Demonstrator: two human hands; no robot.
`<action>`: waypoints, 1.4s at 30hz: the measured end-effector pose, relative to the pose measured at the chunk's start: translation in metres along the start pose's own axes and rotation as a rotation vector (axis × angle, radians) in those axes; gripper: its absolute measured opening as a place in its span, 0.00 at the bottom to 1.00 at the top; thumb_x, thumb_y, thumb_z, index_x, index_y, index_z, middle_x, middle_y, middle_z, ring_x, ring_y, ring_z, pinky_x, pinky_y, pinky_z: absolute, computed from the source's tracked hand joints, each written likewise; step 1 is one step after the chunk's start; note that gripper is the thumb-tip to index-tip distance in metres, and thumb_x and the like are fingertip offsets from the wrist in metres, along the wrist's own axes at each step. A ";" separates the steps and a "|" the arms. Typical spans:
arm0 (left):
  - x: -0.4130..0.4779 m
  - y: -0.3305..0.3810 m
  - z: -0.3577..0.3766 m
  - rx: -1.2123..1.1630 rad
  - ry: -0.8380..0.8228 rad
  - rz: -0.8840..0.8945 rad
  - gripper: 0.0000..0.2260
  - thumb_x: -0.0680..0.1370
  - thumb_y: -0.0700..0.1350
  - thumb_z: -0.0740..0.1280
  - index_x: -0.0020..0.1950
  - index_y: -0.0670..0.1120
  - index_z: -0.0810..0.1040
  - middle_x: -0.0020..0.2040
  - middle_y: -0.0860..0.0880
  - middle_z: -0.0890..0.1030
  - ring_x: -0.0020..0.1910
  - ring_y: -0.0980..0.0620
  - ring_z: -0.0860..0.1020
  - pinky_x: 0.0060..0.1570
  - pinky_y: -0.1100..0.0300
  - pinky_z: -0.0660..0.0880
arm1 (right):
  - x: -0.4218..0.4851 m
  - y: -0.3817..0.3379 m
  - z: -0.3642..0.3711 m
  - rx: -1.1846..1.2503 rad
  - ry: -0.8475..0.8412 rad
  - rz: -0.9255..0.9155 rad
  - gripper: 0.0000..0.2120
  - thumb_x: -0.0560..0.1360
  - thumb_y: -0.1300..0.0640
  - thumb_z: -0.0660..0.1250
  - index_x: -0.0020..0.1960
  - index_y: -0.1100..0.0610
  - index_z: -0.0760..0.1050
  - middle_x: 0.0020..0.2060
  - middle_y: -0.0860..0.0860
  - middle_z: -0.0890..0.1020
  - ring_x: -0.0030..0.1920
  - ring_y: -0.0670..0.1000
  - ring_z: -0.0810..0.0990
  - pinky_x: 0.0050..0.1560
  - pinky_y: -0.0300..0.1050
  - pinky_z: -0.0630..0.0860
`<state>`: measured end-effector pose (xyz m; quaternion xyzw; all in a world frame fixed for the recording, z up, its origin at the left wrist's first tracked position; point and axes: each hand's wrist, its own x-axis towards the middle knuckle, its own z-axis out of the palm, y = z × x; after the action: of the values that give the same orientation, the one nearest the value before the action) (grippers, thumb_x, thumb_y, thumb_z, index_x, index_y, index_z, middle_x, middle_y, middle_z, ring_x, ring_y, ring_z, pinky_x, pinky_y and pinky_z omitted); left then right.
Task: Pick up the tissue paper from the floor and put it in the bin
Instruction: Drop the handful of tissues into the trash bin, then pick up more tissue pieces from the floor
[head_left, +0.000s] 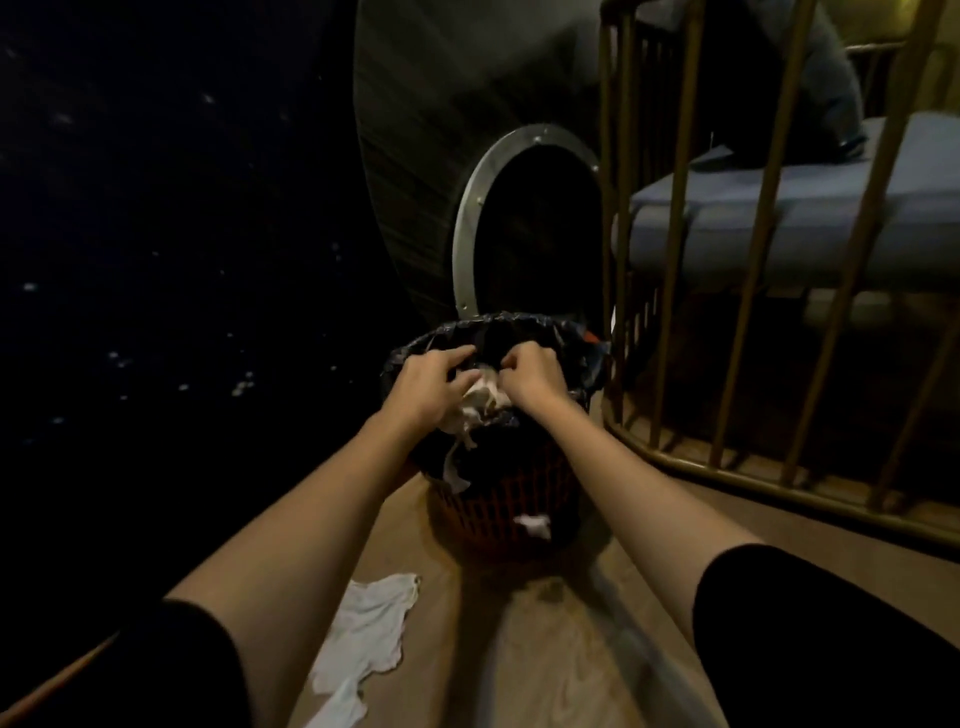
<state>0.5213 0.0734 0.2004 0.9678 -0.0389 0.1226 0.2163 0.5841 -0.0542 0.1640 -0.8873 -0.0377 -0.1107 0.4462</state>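
Head view: the crumpled tissue paper (480, 400) sits over the mouth of the bin (519, 499), its long axis running from the far right down to the near left, a ragged tail pointing at the near rim. Left hand (431, 384) curls its fingers over the wad's left side; right hand (530, 382) pinches the right side with bent fingers. A black liner (589, 358) lines the red slatted bin, its inside too dark to read. Another flat tissue sheet (363, 623) lies on the wooden floor (519, 649), near left of the bin
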 end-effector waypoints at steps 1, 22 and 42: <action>-0.009 -0.005 0.004 -0.067 0.093 0.004 0.16 0.78 0.48 0.63 0.65 0.49 0.73 0.61 0.45 0.79 0.58 0.48 0.78 0.59 0.53 0.75 | -0.002 0.001 -0.001 0.015 0.054 -0.016 0.10 0.74 0.62 0.64 0.53 0.58 0.79 0.52 0.58 0.81 0.53 0.58 0.79 0.49 0.46 0.76; -0.225 -0.167 0.137 0.119 -0.251 -0.442 0.26 0.77 0.44 0.59 0.73 0.57 0.56 0.76 0.42 0.54 0.72 0.38 0.55 0.69 0.41 0.59 | -0.164 0.194 0.111 -0.405 -0.305 -0.035 0.19 0.76 0.65 0.59 0.66 0.58 0.70 0.66 0.61 0.68 0.65 0.64 0.65 0.66 0.55 0.65; -0.291 -0.187 0.102 0.014 0.134 -0.543 0.10 0.71 0.30 0.64 0.48 0.38 0.82 0.44 0.40 0.83 0.39 0.47 0.79 0.39 0.61 0.73 | -0.287 0.119 0.159 0.059 -0.402 -0.093 0.11 0.72 0.69 0.65 0.52 0.61 0.81 0.49 0.56 0.83 0.51 0.54 0.79 0.52 0.37 0.70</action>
<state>0.2868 0.2051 -0.0394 0.9340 0.2371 0.1244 0.2365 0.3504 0.0107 -0.0875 -0.8755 -0.1699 0.0494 0.4497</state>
